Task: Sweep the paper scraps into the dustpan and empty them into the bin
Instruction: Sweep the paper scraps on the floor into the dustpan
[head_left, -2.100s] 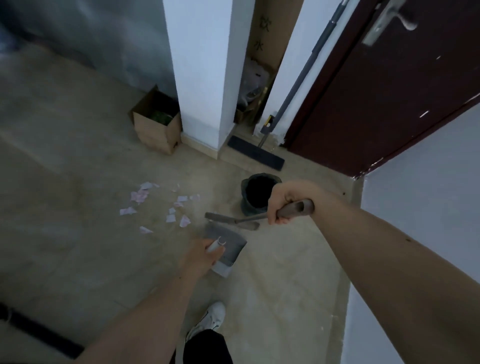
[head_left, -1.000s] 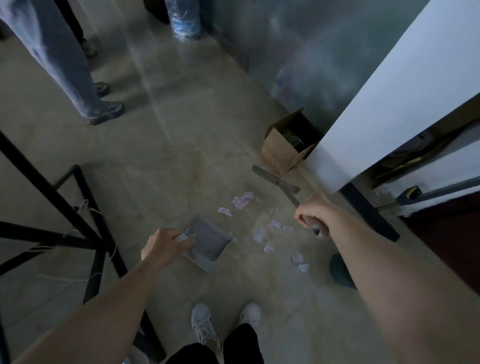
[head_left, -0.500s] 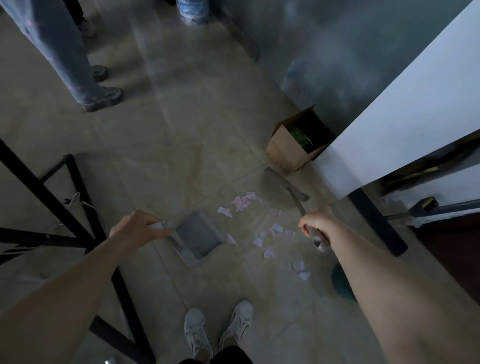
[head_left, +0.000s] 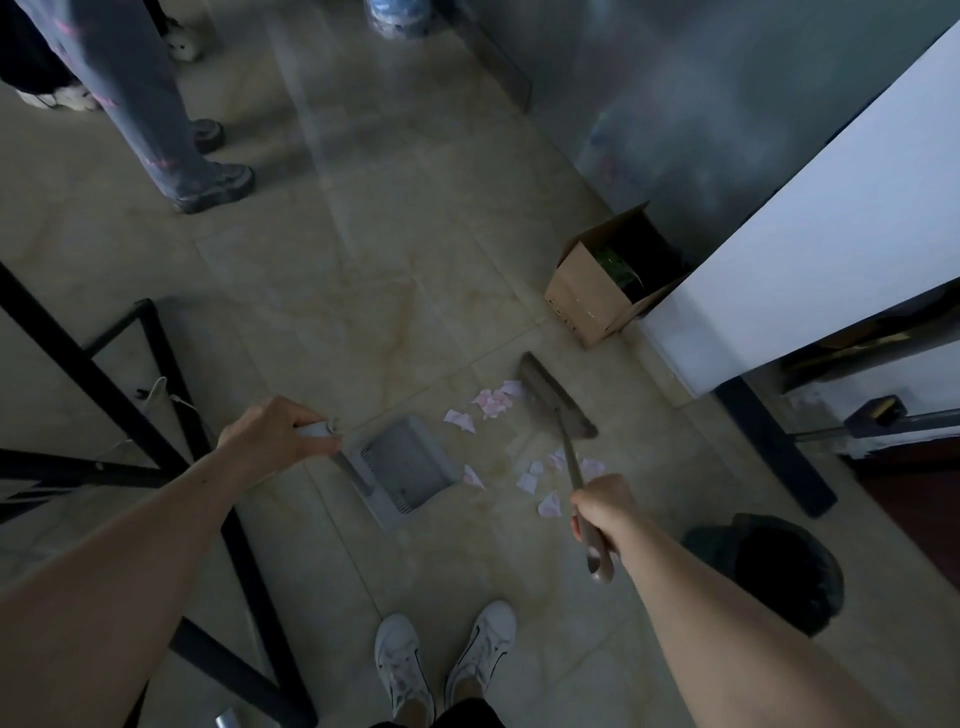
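- Low over the tiled floor (head_left: 363, 291), the left hand (head_left: 270, 434) is clamped on the handle of the grey dustpan (head_left: 408, 467), and the right hand (head_left: 605, 512) is clamped on the handle of a small hand brush (head_left: 556, 402).
- Half a second back the dustpan sat further left; its open mouth has now slid closer to the paper scraps (head_left: 493, 402) and rests flat on the floor.
- Over the same stretch the brush head has settled just behind the far cluster of scraps, touching or nearly touching them, so a pull toward the pan looks like the step in hand. No scraps lie in the pan yet.
- A second group of scraps lies nearer, between the brush handle and the pan's right edge, and will likely need its own stroke.
- Beyond the brush, a cardboard box (head_left: 597, 296) and a white wall corner (head_left: 810, 260) close off the right; a black metal frame (head_left: 130, 405) stands by the left forearm.
- A dark bin (head_left: 779, 566) waits near the right elbow, with bare floor between it and the pan.
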